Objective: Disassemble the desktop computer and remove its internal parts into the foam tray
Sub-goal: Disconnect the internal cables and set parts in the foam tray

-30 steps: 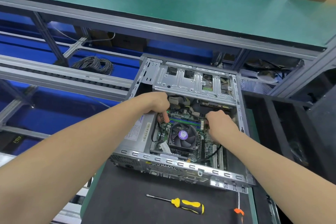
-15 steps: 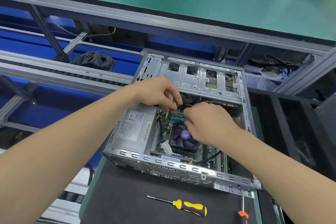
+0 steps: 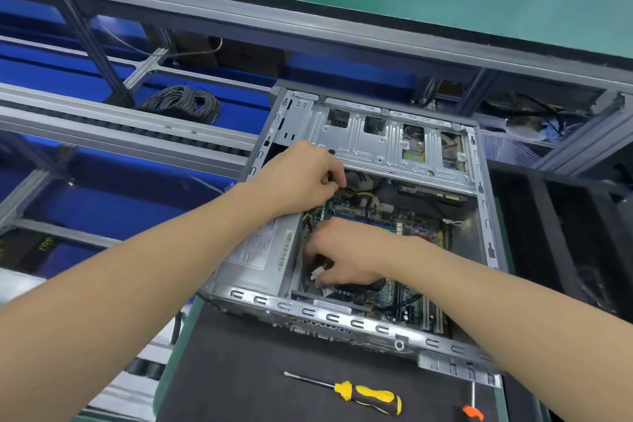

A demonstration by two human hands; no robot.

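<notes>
— How far in are we?

— Early, by my read. The case point(image 3: 342, 317) lies on its side on the mat point(image 3: 239, 370), panel off, and nearly everything sits inside: supply point(image 3: 260, 250) at the left, board point(image 3: 394, 221) on the floor, cage point(image 3: 394, 144) across the far end.

— And your hands?

— Both are in the case. My left hand point(image 3: 301, 178) is up by the supply's far corner, fingers curled, pinching the cables point(image 3: 356, 191), the yellow and black bundle. My right hand point(image 3: 346, 250) is low over the board, fingers bent round a white plug point(image 3: 317, 273). Whether that plug is seated or free, I can't tell.

— So, unplugging?

— That's my guess: clearing leads so supply and board can lift out.

— Anything in the tray?

— The tray point(image 3: 534, 216) stands just right of the case, with dark dividers. I can't make out any part in it.

— Tools?

— The screwdriver point(image 3: 370, 396) lies on the mat near me, in neither hand. The orange driver point(image 3: 472, 412) is at the mat's edge.

— What's left?

— Almost all of it: leads, supply, board, whatever the cage holds, then into the tray.
</notes>
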